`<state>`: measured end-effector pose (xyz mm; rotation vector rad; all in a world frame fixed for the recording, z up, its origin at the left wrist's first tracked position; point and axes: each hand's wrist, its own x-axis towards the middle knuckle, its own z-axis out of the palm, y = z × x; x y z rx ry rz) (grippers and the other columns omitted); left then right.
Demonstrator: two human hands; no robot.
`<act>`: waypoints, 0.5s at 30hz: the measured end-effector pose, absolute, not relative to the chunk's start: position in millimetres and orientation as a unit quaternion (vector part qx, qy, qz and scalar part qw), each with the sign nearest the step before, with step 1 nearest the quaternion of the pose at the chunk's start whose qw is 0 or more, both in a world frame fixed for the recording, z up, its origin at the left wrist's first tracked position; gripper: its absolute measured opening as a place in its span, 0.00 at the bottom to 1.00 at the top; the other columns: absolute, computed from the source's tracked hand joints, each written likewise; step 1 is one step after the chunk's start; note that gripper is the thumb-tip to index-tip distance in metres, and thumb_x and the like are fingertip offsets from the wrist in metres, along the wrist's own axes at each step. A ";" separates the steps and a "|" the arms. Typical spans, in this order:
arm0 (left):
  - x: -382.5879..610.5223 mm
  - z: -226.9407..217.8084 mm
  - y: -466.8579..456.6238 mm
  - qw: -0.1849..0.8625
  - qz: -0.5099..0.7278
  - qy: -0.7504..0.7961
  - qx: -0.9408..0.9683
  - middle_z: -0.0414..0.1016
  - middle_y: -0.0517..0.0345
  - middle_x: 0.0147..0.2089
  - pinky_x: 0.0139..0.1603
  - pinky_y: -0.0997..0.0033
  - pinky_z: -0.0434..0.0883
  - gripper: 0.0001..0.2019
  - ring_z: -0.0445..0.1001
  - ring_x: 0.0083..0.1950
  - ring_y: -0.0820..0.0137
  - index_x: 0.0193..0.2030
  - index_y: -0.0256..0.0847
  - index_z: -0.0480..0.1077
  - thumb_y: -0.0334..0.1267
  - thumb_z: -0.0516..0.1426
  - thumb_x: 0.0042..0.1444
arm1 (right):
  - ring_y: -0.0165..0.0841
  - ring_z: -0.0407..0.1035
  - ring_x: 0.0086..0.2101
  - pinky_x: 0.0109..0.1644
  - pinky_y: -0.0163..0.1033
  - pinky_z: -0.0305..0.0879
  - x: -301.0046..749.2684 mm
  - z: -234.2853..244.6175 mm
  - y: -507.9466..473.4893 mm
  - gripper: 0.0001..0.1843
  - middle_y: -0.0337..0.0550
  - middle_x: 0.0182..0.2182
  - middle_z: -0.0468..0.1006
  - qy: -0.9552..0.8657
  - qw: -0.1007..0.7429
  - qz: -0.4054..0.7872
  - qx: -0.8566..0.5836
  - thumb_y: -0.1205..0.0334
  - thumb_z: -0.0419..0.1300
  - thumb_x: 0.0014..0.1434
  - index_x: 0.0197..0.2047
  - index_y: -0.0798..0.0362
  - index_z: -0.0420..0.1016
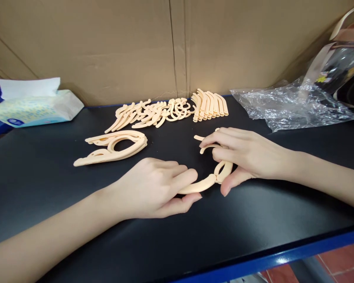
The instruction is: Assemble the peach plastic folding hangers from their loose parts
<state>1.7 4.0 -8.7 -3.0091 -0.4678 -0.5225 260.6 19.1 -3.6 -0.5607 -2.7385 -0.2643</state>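
Between my hands is a cream plastic folding hanger, its curved arm meeting the middle part at a small joint. My left hand is closed around the arm, thumb below and fingers above. My right hand grips the middle part near the joint and hides much of it. Thin curved ends stick out past its fingers, above the table. Left of them, folded hangers of the same colour lie stacked on the black table.
Behind lie a pile of loose hanger pieces with hooks and a row of curved arm pieces. A tissue pack stands at the left. Crumpled clear plastic and a bag are at the right. Cardboard rises behind.
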 end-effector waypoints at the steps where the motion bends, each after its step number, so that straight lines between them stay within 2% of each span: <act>1: 1.7 -8.9 3.7 0.022 -0.170 -0.151 -0.973 0.64 0.65 0.25 0.24 0.70 0.55 0.12 0.61 0.23 0.73 0.33 0.40 0.66 0.40 0.49 0.67 | 0.38 0.68 0.41 0.42 0.43 0.65 259.4 -3.6 18.0 0.27 0.53 0.46 0.76 -0.960 0.170 -0.096 -0.198 0.36 0.51 0.62 0.33 0.54 0.68; 4: 1.4 -9.4 3.4 0.014 -0.170 -0.150 -0.974 0.66 0.64 0.26 0.25 0.71 0.56 0.09 0.62 0.24 0.73 0.36 0.39 0.67 0.38 0.49 0.65 | 0.39 0.68 0.40 0.41 0.44 0.65 254.9 -4.0 13.7 0.29 0.53 0.45 0.76 -0.957 0.182 -0.104 -0.202 0.34 0.51 0.61 0.32 0.55 0.69; 9: 4.1 -7.8 2.7 0.014 -0.167 -0.141 -0.976 0.71 0.62 0.29 0.25 0.70 0.59 0.14 0.65 0.24 0.72 0.38 0.38 0.69 0.43 0.48 0.67 | 0.39 0.67 0.37 0.39 0.43 0.64 247.1 -3.1 6.7 0.32 0.53 0.40 0.76 -0.953 0.193 -0.127 -0.198 0.31 0.49 0.60 0.29 0.55 0.69; 13: 8.2 -3.8 -2.2 0.000 -0.146 -0.156 -0.977 0.68 0.64 0.26 0.22 0.70 0.59 0.10 0.64 0.23 0.72 0.35 0.38 0.68 0.32 0.47 0.62 | 0.37 0.67 0.37 0.38 0.42 0.63 245.7 -2.3 4.7 0.31 0.52 0.39 0.76 -0.953 0.182 -0.139 -0.200 0.33 0.50 0.61 0.29 0.55 0.69; 15: 9.1 -1.9 -4.4 0.001 -0.151 -0.160 -0.976 0.67 0.64 0.26 0.22 0.69 0.59 0.10 0.63 0.23 0.72 0.35 0.38 0.68 0.30 0.46 0.60 | 0.36 0.65 0.36 0.38 0.41 0.62 246.8 -2.3 5.2 0.30 0.51 0.39 0.75 -0.954 0.174 -0.137 -0.202 0.34 0.50 0.61 0.29 0.55 0.69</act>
